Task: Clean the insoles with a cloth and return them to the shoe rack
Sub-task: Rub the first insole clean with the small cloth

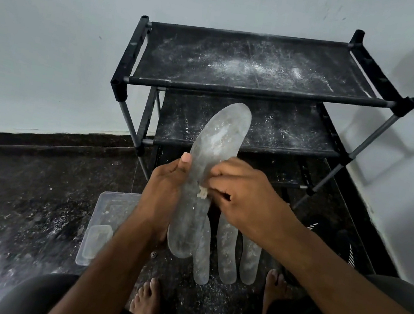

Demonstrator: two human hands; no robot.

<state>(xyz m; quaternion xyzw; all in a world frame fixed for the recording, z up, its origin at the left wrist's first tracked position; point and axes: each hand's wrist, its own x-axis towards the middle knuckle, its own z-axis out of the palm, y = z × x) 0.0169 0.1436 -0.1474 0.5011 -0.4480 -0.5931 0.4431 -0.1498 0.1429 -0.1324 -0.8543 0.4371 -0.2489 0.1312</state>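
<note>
Pale wall (59, 29) meets dark speckled floor (22, 197), dusted white. A black shoe rack (249, 91) stands at twelve o'clock, its shelves powdered. Three insoles (226, 255) lie on the floor at six o'clock beside a clear tub (100, 224). The left hand (166, 191) grips a raised insole (214, 152); the right hand (245, 197) pinches a small cloth (202, 193) against it.

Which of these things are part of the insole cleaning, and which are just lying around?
In use: held insole, cloth scrap, left hand, right hand, three insoles on the floor, shoe rack.

Lying about: clear plastic container, small round object.
</note>
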